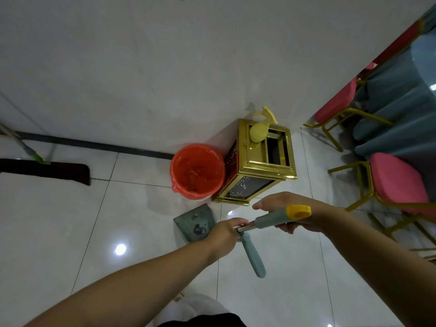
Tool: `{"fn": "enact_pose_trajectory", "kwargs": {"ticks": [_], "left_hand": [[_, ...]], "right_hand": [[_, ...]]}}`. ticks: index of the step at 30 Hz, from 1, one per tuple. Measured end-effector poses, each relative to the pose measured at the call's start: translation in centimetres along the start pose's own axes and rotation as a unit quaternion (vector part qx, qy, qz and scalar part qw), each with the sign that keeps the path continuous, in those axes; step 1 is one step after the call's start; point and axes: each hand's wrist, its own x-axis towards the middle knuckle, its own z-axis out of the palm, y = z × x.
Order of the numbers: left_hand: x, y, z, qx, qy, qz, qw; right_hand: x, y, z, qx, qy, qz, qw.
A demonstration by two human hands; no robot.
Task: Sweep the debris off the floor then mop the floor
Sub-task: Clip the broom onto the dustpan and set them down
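A mop (44,169) leans by the wall at far left, its dark head flat on the floor (59,220). Beside an orange bin (197,172) lies the dustpan (194,224). The left hand (224,233) clasps a metal handle (245,227); the right hand (286,212) wraps its teal, yellow-capped end.

Both hands meet on a broom handle (274,218): the left hand (224,233) grips its metal shaft, the right hand (286,214) holds the teal grip below the yellow cap. A dustpan (194,224) lies near an orange-lined bin (197,171), beside a gold-framed bin (259,166). A mop (47,169) rests by the wall.
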Motion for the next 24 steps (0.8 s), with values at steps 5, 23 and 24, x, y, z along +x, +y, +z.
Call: {"fn": "enact_pose_trajectory", "kwargs": {"ticks": [5, 23, 24], "left_hand": [[-1.1, 0.9, -0.1, 0.044, -0.006, 0.033, 0.998], [-13.9, 1.8, -21.5, -0.095, 0.324, 0.110, 0.935], [-14.8, 0.9, -23.0, -0.103, 0.338, 0.104, 0.930]], "right_hand": [[0.1, -0.8, -0.4, -0.004, 0.089, -0.047, 0.995], [2.7, -23.6, 6.0, -0.204, -0.009, -0.256, 0.945], [3.1, -25.1, 7.2, -0.216, -0.018, -0.265, 0.940]]}}
